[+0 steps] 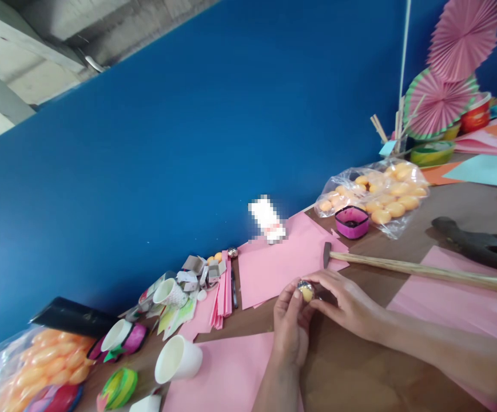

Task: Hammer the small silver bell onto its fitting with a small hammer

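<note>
Between my two hands is a small ball [305, 291], shiny silver around the edge with a bare yellowish patch facing me. My left hand [291, 320] grips it from the left, thumb pressed against its side. From the right, my right hand [342, 300] meets it, its index finger at the top and its thumb at the side. Close above the hands lies a hammer [420, 268] with a wooden handle, its head resting by pink paper sheets [282, 269]. Another silver ball [232, 252] sits at the back, beside folded pink strips [222, 292].
A clear bag of orange balls [385, 189] and a purple container [352, 223] stand at the back right. Dark-handled shears [475, 240] lie far right. To the left are a white cup [178, 359], green tape rolls [119, 388] and another orange-ball bag [46, 360]. A blue wall [188, 143] rises behind.
</note>
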A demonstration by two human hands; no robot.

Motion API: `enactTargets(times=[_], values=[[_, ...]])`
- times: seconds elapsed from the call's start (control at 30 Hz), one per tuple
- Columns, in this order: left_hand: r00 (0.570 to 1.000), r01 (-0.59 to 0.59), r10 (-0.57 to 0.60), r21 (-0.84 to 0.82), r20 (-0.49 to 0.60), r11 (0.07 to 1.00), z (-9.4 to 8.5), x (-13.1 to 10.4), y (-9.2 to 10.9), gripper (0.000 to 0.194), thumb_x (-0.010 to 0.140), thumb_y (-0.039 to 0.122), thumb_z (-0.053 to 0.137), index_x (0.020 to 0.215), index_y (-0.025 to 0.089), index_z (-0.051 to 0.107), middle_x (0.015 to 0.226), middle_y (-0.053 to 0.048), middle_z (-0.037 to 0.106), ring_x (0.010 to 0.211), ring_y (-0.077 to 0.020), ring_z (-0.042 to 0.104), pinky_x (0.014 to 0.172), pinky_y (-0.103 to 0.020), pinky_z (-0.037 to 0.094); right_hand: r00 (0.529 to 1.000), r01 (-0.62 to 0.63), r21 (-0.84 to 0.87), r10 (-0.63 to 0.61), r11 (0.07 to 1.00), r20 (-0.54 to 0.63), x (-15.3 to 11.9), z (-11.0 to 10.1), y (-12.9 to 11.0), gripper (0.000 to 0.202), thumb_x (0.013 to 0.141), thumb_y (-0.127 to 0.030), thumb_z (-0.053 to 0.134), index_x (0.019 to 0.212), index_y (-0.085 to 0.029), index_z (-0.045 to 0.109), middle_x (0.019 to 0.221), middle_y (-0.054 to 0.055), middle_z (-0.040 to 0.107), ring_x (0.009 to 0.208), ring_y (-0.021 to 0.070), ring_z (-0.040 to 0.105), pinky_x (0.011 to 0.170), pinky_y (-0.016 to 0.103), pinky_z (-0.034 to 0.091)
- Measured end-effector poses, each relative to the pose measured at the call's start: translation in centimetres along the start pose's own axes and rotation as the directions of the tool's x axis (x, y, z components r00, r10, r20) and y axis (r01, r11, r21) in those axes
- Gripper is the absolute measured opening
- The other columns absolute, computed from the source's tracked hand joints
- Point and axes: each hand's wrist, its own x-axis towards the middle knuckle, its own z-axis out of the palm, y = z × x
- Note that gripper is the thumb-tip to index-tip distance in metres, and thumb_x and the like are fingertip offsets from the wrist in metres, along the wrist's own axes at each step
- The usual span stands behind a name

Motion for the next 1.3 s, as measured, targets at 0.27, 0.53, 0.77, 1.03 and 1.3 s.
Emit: enactTargets(times=[0.27, 0.53, 0.77, 1.03, 1.3], values=[[1.0, -0.001, 0.001, 0.023, -0.009, 1.0, 0.18, -0.06, 0.11, 0.019, 0.082, 0.019, 0.052, 0.098, 0.017, 0.062, 0.098, -0.008, 0.062, 0.094, -0.0178, 0.056, 0.079, -0.029, 0.042, 1.0, 0.006, 0.01, -0.006, 1.0, -0.001, 0.1, 0.07, 0.06, 0.036, 0.075, -0.012, 0.053, 0.109, -0.022, 0.05, 0.104, 0.006, 0.058, 0.098, 0.0192, 0.053, 0.085, 0.034, 0.045], [0.998, 0.014, -0.01, 0.064, -0.059, 0.998, 0.43, -0.1, 0.2, 0.021, 0.078, 0.024, 0.057, 0.098, 0.017, 0.062, 0.099, -0.008, 0.063, 0.092, -0.0178, 0.057, 0.078, -0.029, 0.043, 1.0, 0.012, 0.018, -0.011, 1.0, -0.012, 0.12, -0.01, -0.1, 0.034, 0.076, -0.015, 0.052, 0.109, -0.022, 0.051, 0.104, 0.007, 0.058, 0.097, 0.0208, 0.054, 0.083, 0.036, 0.046], [1.0, 0.011, -0.01, 0.025, -0.009, 1.0, 0.16, -0.05, 0.12, 0.021, 0.082, 0.018, 0.051, 0.1, 0.016, 0.061, 0.099, -0.009, 0.062, 0.093, -0.0171, 0.056, 0.08, -0.03, 0.042, 1.0, 0.002, 0.02, -0.002, 1.0, -0.001, 0.16, 0.0, -0.05, 0.035, 0.076, -0.014, 0.053, 0.11, -0.022, 0.051, 0.105, 0.007, 0.058, 0.098, 0.02, 0.053, 0.084, 0.035, 0.046], [1.0, 0.011, -0.011, 0.036, -0.021, 0.999, 0.37, -0.04, 0.18, 0.02, 0.081, 0.021, 0.054, 0.098, 0.017, 0.063, 0.098, -0.008, 0.063, 0.093, -0.017, 0.056, 0.081, -0.029, 0.042, 1.0, 0.018, 0.016, -0.018, 1.0, -0.012, 0.08, 0.08, 0.02, 0.038, 0.077, -0.014, 0.052, 0.114, -0.022, 0.048, 0.108, 0.008, 0.057, 0.101, 0.0209, 0.052, 0.086, 0.037, 0.045], [0.999, 0.017, -0.014, 0.062, -0.051, 0.998, 0.5, -0.12, 0.27, 0.022, 0.078, 0.024, 0.058, 0.098, 0.017, 0.063, 0.098, -0.008, 0.063, 0.093, -0.0177, 0.057, 0.079, -0.028, 0.043, 1.0, 0.031, 0.003, -0.031, 1.0, -0.007, 0.1, 0.02, -0.07, 0.04, 0.077, -0.013, 0.052, 0.115, -0.023, 0.048, 0.107, 0.007, 0.057, 0.1, 0.0204, 0.053, 0.086, 0.036, 0.045]])
